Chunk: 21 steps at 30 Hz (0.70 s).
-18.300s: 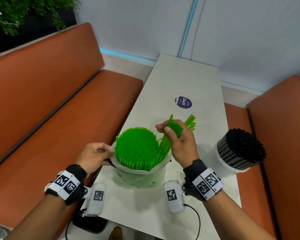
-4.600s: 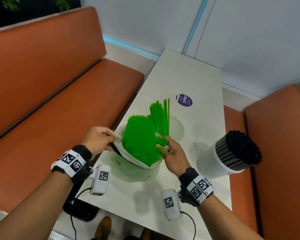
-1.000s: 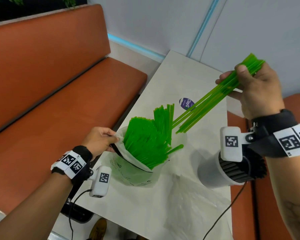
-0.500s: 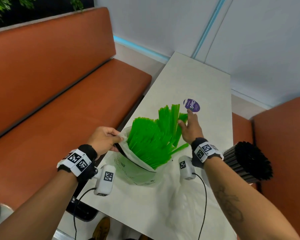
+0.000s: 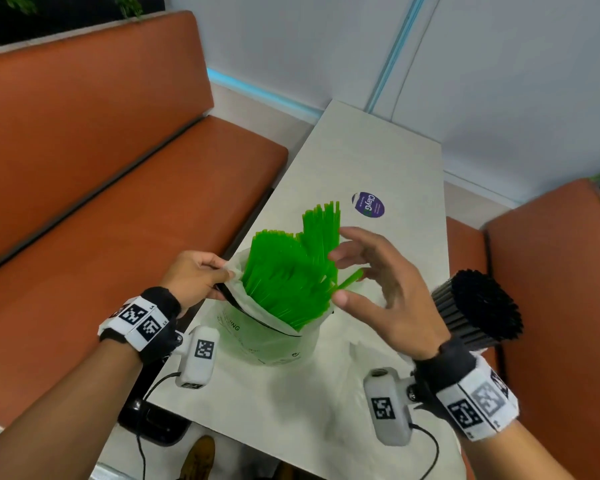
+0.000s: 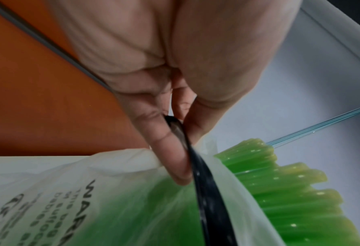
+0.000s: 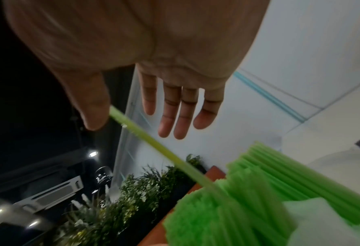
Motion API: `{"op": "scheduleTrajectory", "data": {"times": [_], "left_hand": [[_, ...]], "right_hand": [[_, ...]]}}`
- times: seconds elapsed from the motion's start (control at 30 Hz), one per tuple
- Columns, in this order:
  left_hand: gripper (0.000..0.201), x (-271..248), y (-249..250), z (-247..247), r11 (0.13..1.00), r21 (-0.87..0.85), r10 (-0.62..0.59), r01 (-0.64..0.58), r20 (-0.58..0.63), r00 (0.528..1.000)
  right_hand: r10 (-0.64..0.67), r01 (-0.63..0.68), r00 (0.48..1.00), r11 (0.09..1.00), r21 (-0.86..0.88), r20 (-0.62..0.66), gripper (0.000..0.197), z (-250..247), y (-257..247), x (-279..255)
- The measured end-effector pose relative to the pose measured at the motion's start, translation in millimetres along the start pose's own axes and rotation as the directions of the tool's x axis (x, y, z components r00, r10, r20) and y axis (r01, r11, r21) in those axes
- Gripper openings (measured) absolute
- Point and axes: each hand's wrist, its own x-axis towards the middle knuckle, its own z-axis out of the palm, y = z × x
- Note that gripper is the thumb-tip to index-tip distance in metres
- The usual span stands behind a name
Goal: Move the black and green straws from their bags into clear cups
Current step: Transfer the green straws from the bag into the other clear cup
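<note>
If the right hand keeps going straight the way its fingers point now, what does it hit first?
Most likely the green straws. The right hand is open, its fingers aimed at the bunch standing in the bag that the left hand pinches. One stray straw already lies by the thumb, though depth is unclear.

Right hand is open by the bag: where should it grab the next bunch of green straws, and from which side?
Grip the exposed upper ends of the green straws, above the bag rim, from the right. They lean up and away, out of the open mouth, and the left hand already pinches the rim on the other side. The right hand hangs open there; pull along their lean.
</note>
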Motion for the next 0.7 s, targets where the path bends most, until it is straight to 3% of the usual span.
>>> {"op": "scheduleTrajectory", "data": {"times": [0.1, 0.23, 0.37, 0.5, 0.6, 0.7], "left_hand": [[0.007, 2.3, -1.8, -0.9, 1.0, 0.003, 0.0, 0.0, -0.005, 1.0], [0.006, 5.0, -5.5, -2.1, 1.0, -0.012, -0.004, 0.004, -0.008, 1.0], [0.008, 6.6, -6.8, -2.0, 0.999, -0.032, -0.006, 0.005, -0.008, 1.0], [0.012, 6.7, -7.4, 0.1, 0.999, -0.037, -0.006, 0.006, -0.009, 1.0], [0.011, 6.9, -8.3, 1.7, 1.0, -0.029, -0.008, 0.007, -0.018, 1.0], [0.012, 7.5, -8.7, 1.9, 0.999, -0.04, -0.014, 0.013, -0.023, 1.0]], "right_hand": [[0.003, -0.004, 0.983, 1.0, -0.008, -0.185, 0.014, 14.5, 0.5, 8.2], [0.226, -0.203, 0.916, 0.974, 0.102, -0.333, 0.01, 15.7, 33.7, 14.9], [0.406, -0.408, 0.865, 0.911, 0.057, -0.293, 0.011, 30.3, 75.0, 4.6], [0.523, -0.499, 0.834, 0.851, 0.164, -0.176, 0.03, 50.6, 91.4, -4.7], [0.531, -0.457, 0.839, 0.808, 0.371, -0.122, 0.043, 54.5, 91.0, -4.5], [0.524, -0.404, 0.85, 0.703, 0.586, -0.043, 0.069, 56.5, 90.1, -5.6]]}}
